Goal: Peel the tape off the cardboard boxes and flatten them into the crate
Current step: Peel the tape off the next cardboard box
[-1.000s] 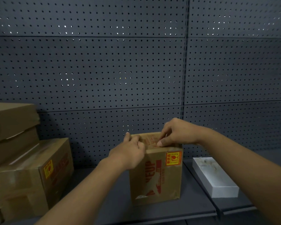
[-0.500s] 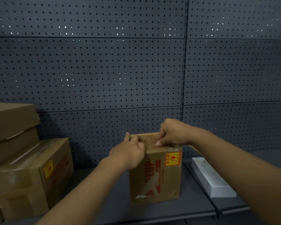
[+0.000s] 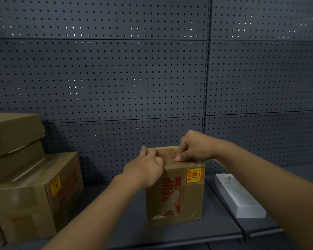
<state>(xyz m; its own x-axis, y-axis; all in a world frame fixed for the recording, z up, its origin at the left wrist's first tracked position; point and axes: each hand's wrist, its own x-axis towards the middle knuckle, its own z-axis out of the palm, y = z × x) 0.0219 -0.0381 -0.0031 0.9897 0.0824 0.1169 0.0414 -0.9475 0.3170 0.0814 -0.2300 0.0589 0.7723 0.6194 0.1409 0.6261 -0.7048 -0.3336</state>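
Small cardboard box (image 3: 177, 193) w/ red print stands upright on dark shelf (image 3: 116, 230), lower centre of frame, in front of grey pegboard wall (image 3: 116, 78). Left hand (image 3: 145, 170) curled over box's top left edge, fingers bent on the top. Right hand (image 3: 195, 147) at top right, thumb and fingers pinching at the top surface; tape itself too dim to tell. Bigger cardboard boxes (image 3: 31, 192) stacked lower left. White flat box (image 3: 239, 197) lies lower right.
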